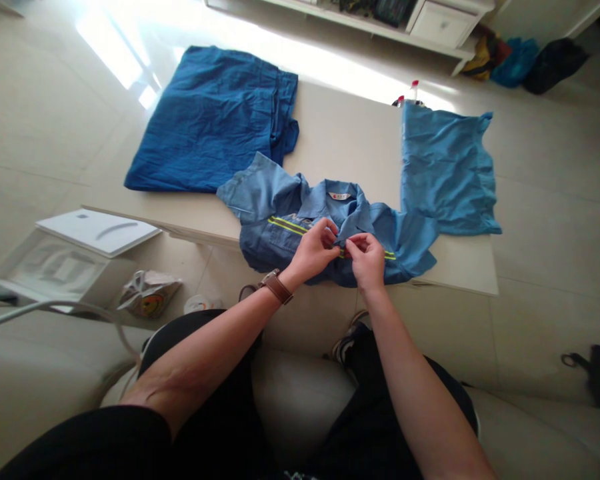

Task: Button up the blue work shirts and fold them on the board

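Note:
A blue short-sleeved work shirt with a yellow-green stripe across the chest lies on the white table, its collar pointing away from me and its lower part hanging over the near edge. My left hand, with a brown watch on the wrist, pinches the shirt's front just below the collar. Close beside it, my right hand pinches the other side of the front opening between thumb and forefinger. Any button between the fingertips is too small to make out.
Folded dark blue cloth lies on the table's left, a folded light blue garment on its right. Bottles with red caps show behind. A white-lidded box stands left of the table. A white cabinet is at the back.

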A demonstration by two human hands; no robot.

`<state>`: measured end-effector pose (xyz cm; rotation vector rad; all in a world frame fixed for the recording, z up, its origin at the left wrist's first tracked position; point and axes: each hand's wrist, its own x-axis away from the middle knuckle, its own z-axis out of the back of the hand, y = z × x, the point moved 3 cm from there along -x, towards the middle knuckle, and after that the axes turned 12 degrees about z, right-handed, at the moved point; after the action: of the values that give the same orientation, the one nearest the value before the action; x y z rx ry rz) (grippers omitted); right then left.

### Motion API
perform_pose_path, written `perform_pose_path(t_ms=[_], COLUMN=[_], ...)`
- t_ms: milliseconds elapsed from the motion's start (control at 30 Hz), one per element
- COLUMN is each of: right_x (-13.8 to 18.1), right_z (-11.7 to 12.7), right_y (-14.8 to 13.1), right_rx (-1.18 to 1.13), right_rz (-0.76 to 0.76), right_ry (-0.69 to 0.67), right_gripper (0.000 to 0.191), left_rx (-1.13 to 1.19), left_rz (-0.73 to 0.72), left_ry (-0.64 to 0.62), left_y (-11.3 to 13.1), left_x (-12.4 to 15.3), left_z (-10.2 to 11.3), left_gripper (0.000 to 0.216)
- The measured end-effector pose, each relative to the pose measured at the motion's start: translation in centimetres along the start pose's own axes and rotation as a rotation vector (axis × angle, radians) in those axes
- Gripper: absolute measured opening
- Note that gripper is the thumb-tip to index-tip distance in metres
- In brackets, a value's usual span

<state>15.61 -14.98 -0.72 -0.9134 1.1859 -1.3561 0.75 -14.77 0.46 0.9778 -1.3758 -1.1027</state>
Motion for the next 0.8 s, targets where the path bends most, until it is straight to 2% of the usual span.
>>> perform_pose_path(t_ms=[300, 500, 667, 733, 800], right_x=[0.3, 0.3, -0.4, -0.9, -1.4], right_z=[-0.5, -0.4, 1.7, 3.0, 4.5], right_y=[-0.7, -1.0, 0.2, 0.9, 1.5], right_rx=[0.023, 0.240, 0.637, 0.755, 0.837], right_rz=[0.096, 0.168, 0.248, 0.230, 0.191], right_ry=[-0.034, -0.127, -0.213, -0.241, -0.256], right_gripper=[0.020, 0.015, 0.015, 0.016, 0.022], left_rx=[-0.079, -0.165, -0.452, -0.639, -0.798], left_rz=[-0.012, 0.081, 0.225, 0.230, 0.209], left_ry=[0.043, 0.048, -0.029, 0.017, 0.120], left_y=[-0.2, -1.0, -0.8, -0.3, 0.1], left_x=[-0.4, -0.9, -0.8, -1.0, -1.3], left_z=[0.1, 0.3, 1.6, 2.8, 4.3], left_gripper=[0.024, 0.014, 0.016, 0.018, 0.028])
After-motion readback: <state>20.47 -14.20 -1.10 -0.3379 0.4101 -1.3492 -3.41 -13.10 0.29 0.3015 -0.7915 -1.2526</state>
